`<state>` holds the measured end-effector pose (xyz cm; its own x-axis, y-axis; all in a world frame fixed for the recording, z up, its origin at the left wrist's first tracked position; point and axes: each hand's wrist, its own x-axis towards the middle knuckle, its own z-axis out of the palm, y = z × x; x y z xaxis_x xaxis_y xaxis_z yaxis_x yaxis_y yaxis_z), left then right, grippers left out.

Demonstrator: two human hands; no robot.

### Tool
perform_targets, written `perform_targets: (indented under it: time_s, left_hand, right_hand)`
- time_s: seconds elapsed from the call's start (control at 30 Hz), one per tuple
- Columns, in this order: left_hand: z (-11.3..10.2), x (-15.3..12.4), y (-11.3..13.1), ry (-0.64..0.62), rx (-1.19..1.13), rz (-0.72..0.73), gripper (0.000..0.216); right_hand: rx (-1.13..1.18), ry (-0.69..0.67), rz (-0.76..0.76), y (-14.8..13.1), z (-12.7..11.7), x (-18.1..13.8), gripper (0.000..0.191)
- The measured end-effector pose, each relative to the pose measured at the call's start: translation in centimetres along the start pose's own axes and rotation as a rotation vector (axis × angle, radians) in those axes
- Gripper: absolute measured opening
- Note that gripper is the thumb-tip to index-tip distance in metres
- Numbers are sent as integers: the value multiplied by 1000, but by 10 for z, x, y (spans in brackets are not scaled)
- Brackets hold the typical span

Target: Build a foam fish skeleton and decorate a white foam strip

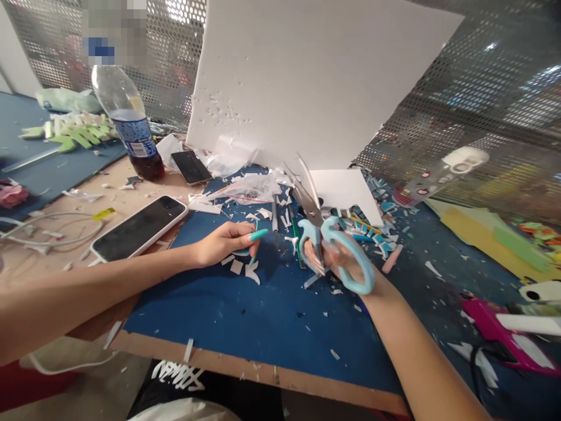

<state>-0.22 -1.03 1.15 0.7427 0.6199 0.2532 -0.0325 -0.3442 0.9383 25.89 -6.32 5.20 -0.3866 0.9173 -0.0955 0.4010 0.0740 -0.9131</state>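
My right hand (337, 260) grips light blue scissors (326, 234) by the handles, with the blades spread and pointing up and away over the blue mat (263, 316). My left hand (223, 242) rests on the mat to the left of the scissors. Its fingers, with long teal nails, are pinched on a small teal and white scrap (253, 252). White and blue paper scraps (372, 231) lie scattered around both hands.
A large white foam sheet (307, 82) leans against the perforated metal wall behind. Two phones (140, 228) (190, 166) and a cola bottle (131, 126) sit at the left. A pink glue gun (504, 333) lies at the right, near yellow and green craft sheets (495, 237).
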Motion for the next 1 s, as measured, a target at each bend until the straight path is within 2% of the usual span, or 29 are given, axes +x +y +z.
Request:
perform_targets:
  time_s: [0.13, 0.23, 0.3, 0.37, 0.67, 1.0]
  left_hand:
    - [0, 0, -1, 15, -27, -14, 52]
    - [-1, 0, -1, 14, -50, -16, 51]
    - [-1, 0, -1, 8, -67, -18, 51]
    - [-1, 0, -1, 2, -85, -18, 51]
    - [0, -1, -1, 3, -132, -31, 52]
    - [0, 0, 0, -99, -190, -92, 54]
  right_hand:
    - [125, 45, 125, -5, -12, -4, 42]
    - [151, -91, 215, -6, -20, -7, 33]
    - [122, -202, 210, -5, -23, -8, 28]
    - [79, -248, 214, -4, -24, -8, 26]
    - [52, -208, 269, -8, -24, -7, 24]
    - [75, -263, 303, -5, -21, -5, 22]
